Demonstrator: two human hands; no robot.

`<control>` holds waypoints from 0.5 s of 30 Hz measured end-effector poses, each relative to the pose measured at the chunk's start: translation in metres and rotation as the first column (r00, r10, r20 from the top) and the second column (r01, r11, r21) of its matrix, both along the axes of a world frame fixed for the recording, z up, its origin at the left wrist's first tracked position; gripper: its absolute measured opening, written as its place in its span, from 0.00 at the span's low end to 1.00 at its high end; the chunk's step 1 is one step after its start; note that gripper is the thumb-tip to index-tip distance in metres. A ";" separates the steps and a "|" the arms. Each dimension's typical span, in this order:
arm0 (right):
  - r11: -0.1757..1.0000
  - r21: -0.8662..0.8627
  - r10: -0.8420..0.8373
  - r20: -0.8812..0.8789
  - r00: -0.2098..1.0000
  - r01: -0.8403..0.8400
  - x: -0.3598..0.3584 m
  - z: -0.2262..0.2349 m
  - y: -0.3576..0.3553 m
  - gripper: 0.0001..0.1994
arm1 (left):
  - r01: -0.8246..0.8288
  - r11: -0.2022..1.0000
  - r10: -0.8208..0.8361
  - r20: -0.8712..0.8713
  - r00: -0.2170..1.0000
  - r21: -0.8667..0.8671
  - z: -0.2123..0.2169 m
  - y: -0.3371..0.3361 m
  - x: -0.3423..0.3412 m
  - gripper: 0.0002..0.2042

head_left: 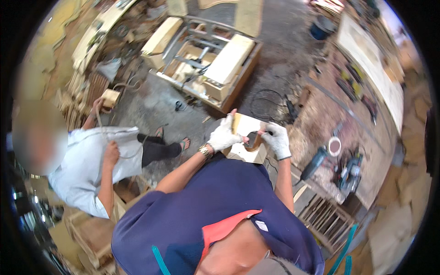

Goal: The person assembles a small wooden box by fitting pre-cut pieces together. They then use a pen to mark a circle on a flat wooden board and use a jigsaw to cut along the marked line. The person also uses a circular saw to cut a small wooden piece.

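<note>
In front of my chest is a pale wooden piece [248, 123] with a rounded cutout in its right side, dark inside. My left hand [224, 136], in a white glove with bare fingertips, grips its left side, the thumb reaching toward the cutout. A gold-coloured watch [206, 150] is on that wrist. My right hand [277, 140], gloved the same way, closes on the right edge beside the cutout with bent fingers. Whether a small item is also between those fingertips is too small to tell.
Beyond stands a wooden frame [250, 87] with pale panels. At right, a dusty worktable [316, 103] bears several power tools [350, 172] and a round sanding disc [334, 146]. A co-worker [101, 151] at left holds a wooden block [110, 97] and a hose. Cables [266, 103] lie ahead.
</note>
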State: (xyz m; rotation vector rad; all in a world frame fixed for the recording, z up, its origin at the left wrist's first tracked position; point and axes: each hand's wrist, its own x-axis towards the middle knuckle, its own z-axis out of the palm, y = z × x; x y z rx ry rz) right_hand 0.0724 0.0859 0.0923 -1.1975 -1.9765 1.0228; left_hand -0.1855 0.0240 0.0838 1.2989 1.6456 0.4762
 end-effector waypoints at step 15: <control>0.950 -0.228 0.263 0.229 0.937 -0.212 0.019 -0.016 0.271 0.12 | 0.138 0.988 -0.141 -0.043 0.989 -0.066 -0.003 0.299 -0.002 0.66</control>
